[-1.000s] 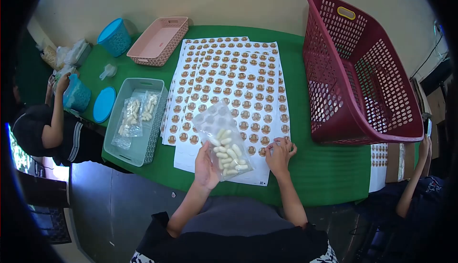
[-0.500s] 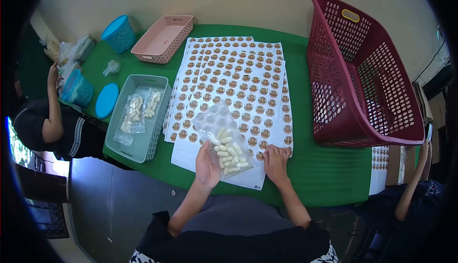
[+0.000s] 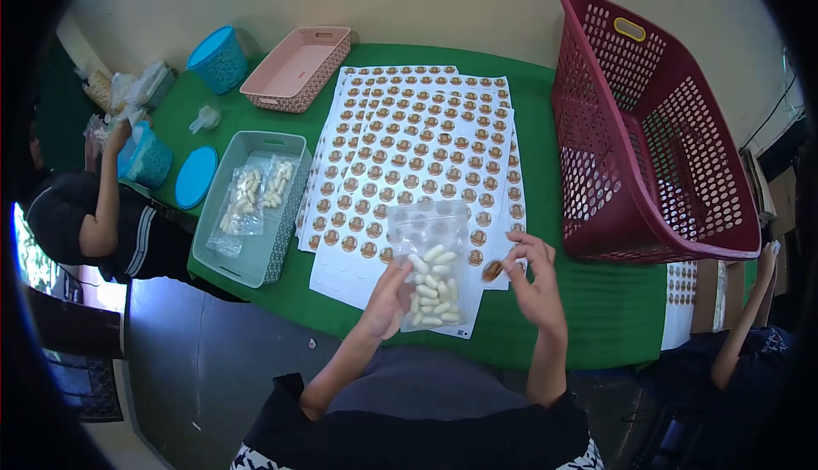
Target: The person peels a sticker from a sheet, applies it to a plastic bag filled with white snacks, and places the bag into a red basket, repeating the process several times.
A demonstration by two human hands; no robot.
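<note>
A clear bag of white, oblong pieces lies upright in view over the sticker sheets, with my left hand gripping its left edge. Just right of the bag, my right hand pinches a round brown sticker between thumb and finger. White sheets with rows of round brown stickers are spread under and beyond both hands. To the left, a grey-green basket holds filled clear bags.
A large maroon basket stands at the right. At the back left are a pink basket, a blue container and a blue lid. One person works at the left, another at the right.
My right hand has lifted off the sheet with a sticker and opened up a gap above it. The bag has turned straighter and moved right. The left person's hand has moved to the blue container.
</note>
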